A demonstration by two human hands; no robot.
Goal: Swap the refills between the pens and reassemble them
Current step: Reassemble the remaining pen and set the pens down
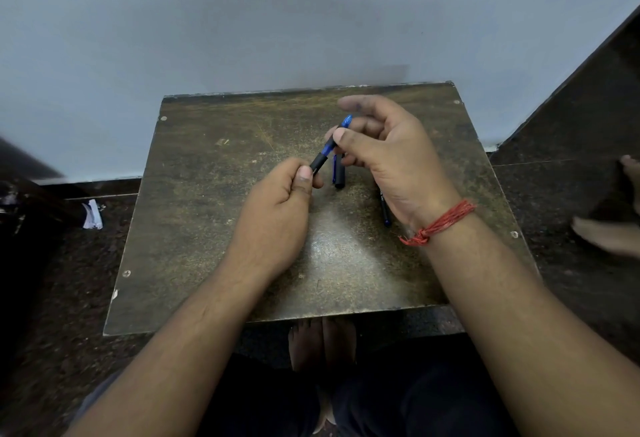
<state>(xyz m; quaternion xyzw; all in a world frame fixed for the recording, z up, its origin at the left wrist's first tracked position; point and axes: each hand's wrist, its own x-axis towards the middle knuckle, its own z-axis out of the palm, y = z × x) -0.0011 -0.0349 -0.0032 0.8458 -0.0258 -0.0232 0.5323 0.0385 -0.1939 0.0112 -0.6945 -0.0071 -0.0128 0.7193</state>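
- Both hands are sharing one pen (328, 149) in the head view: the left hand (277, 209) is curling its grip round the black barrel end with the thumb pressing on top, and the right hand (388, 156) is pinching the blue front section between thumb and a finger, the other fingers spreading loose above.
- Held pen is hovering just above the middle of the tabletop (207, 194), tilting up and away from the person, blue tip highest.
- Judging by the pinch on the blue section, the step in hand is twisting that section on or off the barrel — which of the two I cannot tell.
- Doing it well is meaning keeping both halves in one straight line, turning the front piece only, and staying low over the tabletop so a loose refill is not rolling off.
- Pen is looking slim — matte black body, translucent blue front, faint pale lettering on the barrel.
- A black-and-blue piece (338, 173) is lying just beyond the hands; a second pen (385, 209) is lying near the right wrist, partly hidden.
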